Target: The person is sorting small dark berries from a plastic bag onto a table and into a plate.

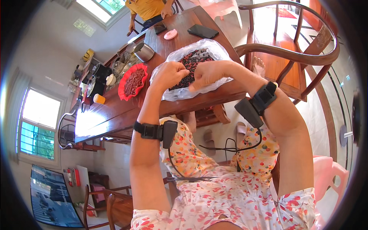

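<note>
An opened clear plastic bag [214, 46] is spread near the table's edge before me. Inside it lies a mix of black and dark red beans [194, 61]. My left hand [171, 74] is over the bag's left part, fingers curled and thumb towards the beans. From the right, my right hand [210, 73] reaches over the same beans, bent at the wrist and slightly blurred. Whether either hand pinches a bean is too small to tell. Left of the bag, a red scalloped bowl [122, 89] holds reddish-brown beans or peanuts [134, 82].
On the wooden table [126, 115] are a metal cup [144, 52], a black phone [203, 31], a pink lid [170, 34] and a yellow-capped jar [99, 99]. A person in a yellow shirt [149, 11] is across the table. A wooden armchair [287, 56] stands at the right.
</note>
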Demonstrator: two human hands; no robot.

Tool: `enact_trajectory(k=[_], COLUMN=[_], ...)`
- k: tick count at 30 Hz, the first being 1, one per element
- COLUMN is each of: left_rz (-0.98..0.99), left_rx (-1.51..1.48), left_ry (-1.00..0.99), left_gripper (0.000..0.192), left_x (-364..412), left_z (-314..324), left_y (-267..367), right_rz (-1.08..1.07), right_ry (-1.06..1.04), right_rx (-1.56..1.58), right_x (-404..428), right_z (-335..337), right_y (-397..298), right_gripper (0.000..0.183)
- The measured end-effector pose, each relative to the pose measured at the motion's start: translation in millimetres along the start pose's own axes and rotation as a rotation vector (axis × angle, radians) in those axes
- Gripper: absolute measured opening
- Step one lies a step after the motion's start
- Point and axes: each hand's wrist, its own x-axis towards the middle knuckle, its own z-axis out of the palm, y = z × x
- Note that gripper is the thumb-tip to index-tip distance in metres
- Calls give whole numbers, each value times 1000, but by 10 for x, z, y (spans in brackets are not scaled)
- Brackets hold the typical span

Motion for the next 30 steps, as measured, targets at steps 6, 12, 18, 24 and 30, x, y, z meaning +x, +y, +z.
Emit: enact_trajectory(k=[6,12,18,24,30], left_rz=[-58,11,-79,4,-103], left_rx=[-7,248,223,128,-134], left_ry=[-52,44,-113,-43,1], left_gripper=[18,42,45,28,17], left_x=[213,246,302,339,261], left_z=[69,321,347,432,276], left_y=[-52,-278,-300,-288,-271], right_rz=[206,292,343,296,71], right_ry=[496,559,527,488,223], right_rx=[562,835,924,754,586], right_x=[74,98,212,164,38], right_z=[-75,-102,-184,-94,101], right_y=[316,282,203,304,14], right_gripper=[31,18,12,13,17])
